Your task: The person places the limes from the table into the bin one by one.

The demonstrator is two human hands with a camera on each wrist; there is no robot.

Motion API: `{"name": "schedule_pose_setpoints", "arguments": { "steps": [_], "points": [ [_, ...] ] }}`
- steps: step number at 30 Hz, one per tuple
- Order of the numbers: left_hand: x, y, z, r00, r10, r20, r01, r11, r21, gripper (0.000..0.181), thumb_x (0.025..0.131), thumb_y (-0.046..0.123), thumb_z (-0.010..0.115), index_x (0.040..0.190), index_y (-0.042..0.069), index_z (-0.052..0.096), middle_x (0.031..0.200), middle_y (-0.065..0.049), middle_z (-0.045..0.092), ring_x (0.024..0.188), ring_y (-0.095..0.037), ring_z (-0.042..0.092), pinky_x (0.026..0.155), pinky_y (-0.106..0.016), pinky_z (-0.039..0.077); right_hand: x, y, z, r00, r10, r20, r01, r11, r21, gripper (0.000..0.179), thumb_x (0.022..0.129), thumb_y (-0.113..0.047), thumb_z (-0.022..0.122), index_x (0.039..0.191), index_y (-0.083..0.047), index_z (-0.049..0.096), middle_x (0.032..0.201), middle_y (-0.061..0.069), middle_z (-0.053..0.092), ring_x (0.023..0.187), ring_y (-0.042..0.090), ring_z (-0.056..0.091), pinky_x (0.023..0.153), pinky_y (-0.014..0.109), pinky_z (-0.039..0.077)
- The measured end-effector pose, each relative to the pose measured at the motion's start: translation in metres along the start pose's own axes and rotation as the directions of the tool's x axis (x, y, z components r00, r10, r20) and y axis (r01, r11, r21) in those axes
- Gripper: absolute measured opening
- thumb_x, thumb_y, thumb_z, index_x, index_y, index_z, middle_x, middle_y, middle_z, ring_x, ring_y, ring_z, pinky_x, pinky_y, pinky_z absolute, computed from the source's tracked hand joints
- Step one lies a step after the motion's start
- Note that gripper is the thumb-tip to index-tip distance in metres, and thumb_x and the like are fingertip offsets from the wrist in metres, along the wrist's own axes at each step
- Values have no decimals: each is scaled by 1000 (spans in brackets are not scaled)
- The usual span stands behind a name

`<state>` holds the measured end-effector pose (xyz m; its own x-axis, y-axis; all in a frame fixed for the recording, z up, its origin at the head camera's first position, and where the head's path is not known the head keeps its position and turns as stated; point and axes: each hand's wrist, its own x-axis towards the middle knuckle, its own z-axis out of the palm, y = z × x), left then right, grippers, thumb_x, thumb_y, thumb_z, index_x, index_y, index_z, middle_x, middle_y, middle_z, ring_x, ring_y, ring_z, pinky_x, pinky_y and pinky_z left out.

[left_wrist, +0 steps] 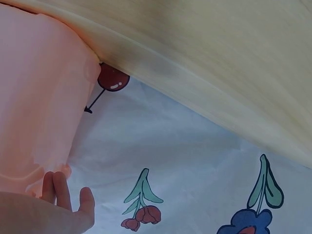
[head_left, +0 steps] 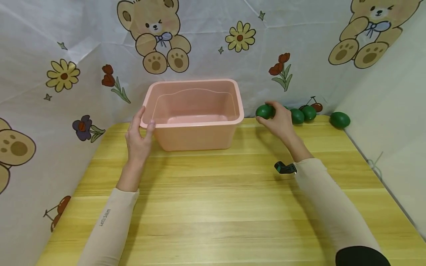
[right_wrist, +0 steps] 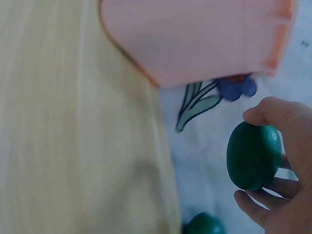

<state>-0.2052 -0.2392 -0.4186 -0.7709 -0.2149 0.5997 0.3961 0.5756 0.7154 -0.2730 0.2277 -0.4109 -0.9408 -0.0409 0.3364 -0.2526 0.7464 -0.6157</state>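
Observation:
A pink plastic bin (head_left: pixel 196 136) stands at the back of the wooden table, its open top facing up. My left hand (head_left: pixel 138 145) holds its front left corner, thumb at the front rim and fingers along the left side. To the right of the bin, my right hand (head_left: pixel 282 122) pinches a smooth dark green egg-shaped object (right_wrist: pixel 253 155) between thumb and fingers. In the head view this green object (head_left: pixel 264 111) is apart from the bin. Part of the hand hides what lies directly behind it.
Several similar green objects lie along the table's back edge, among them one behind the right hand (head_left: pixel 297 116) and one near the right corner (head_left: pixel 340 120). A white cloth (head_left: pixel 206 44) printed with bears and flowers hangs behind. A white wall (head_left: pixel 392 122) borders the right side.

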Motion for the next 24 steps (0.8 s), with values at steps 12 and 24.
{"name": "schedule_pose_setpoints", "arguments": {
  "steps": [12, 24],
  "points": [
    [0, 1, -1, 1000, 5, -1, -5, 1000, -1, 61, 99, 40, 63, 155, 19, 54, 158, -1, 56, 145, -27, 52, 121, -52, 40, -5, -60, -19, 991, -98, -96, 104, 993, 58, 66, 91, -31, 80, 147, -7, 57, 139, 17, 64, 121, 35, 62, 100, 53, 55],
    [0, 2, -1, 1000, 12, 4, -12, 1000, -2, 60, 100, 37, 64, 156, 17, 53, 158, -3, 55, 146, -27, 51, 121, -51, 40, -12, -107, -25, 977, -169, -129, 183, 978, 101, 63, 88, -27, 84, 144, -9, 60, 138, 12, 65, 126, 28, 61, 103, 47, 56]
  ]
}}
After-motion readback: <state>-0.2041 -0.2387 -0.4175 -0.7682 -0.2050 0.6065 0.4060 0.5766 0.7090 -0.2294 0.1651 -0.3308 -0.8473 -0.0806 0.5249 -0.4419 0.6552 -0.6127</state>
